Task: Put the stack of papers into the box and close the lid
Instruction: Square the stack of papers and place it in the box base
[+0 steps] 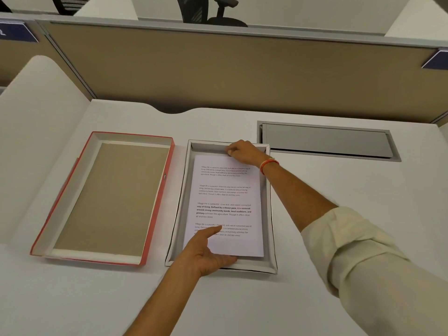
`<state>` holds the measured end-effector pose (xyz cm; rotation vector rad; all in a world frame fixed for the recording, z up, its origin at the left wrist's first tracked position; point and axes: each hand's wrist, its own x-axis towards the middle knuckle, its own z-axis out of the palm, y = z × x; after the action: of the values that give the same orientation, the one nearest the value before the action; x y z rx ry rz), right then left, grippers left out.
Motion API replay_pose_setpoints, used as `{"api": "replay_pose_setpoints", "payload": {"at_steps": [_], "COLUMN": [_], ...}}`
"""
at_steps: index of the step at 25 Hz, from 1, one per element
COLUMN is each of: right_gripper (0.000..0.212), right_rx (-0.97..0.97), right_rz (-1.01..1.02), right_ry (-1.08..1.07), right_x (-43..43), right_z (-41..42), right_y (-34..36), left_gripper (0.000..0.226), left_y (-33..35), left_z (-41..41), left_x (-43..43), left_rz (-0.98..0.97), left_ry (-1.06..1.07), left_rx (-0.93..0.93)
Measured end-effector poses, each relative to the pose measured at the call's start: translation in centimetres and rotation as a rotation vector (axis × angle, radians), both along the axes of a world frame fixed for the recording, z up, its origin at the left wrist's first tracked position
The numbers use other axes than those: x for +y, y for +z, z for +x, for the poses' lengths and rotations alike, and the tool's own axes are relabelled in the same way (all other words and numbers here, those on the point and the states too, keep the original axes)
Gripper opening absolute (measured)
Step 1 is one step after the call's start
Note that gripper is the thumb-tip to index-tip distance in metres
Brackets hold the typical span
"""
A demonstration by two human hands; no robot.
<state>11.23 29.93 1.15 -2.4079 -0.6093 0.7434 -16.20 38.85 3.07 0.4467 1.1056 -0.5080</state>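
Note:
The stack of papers, white with printed paragraphs, lies inside the shallow white box in the middle of the desk. My left hand holds the stack's near left corner, thumb on top and fingers under the edge. My right hand pinches the far edge of the stack at the box's back wall. The red-edged lid lies upside down to the left of the box, its brown inside facing up.
A grey cable hatch is set into the white desk behind and right of the box. A tan partition wall runs along the back of the desk. A white side panel rises at the left.

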Motion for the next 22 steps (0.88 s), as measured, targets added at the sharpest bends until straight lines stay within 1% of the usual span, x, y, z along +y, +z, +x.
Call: {"api": "replay_pose_setpoints", "payload": {"at_steps": [8, 15, 18, 22], "right_gripper": [0.032, 0.034, 0.033, 0.033], "right_rx": [0.043, 0.076, 0.079, 0.073], "right_rz": [0.038, 0.044, 0.056, 0.048], "right_ry": [-0.056, -0.072, -0.085, -0.089], "right_x": [0.47, 0.28, 0.32, 0.36], "right_z": [-0.20, -0.36, -0.45, -0.59], "right_y": [-0.23, -0.32, -0.28, -0.06], "left_gripper": [0.036, 0.043, 0.041, 0.040], "left_y": [-0.15, -0.36, -0.23, -0.22], "left_z": [0.01, 0.06, -0.01, -0.15], "left_x": [-0.15, -0.20, -0.13, -0.07], "left_rz": [-0.017, -0.014, -0.054, -0.047], "left_ry": [0.020, 0.024, 0.046, 0.037], "left_rx": [0.008, 0.026, 0.016, 0.006]}}
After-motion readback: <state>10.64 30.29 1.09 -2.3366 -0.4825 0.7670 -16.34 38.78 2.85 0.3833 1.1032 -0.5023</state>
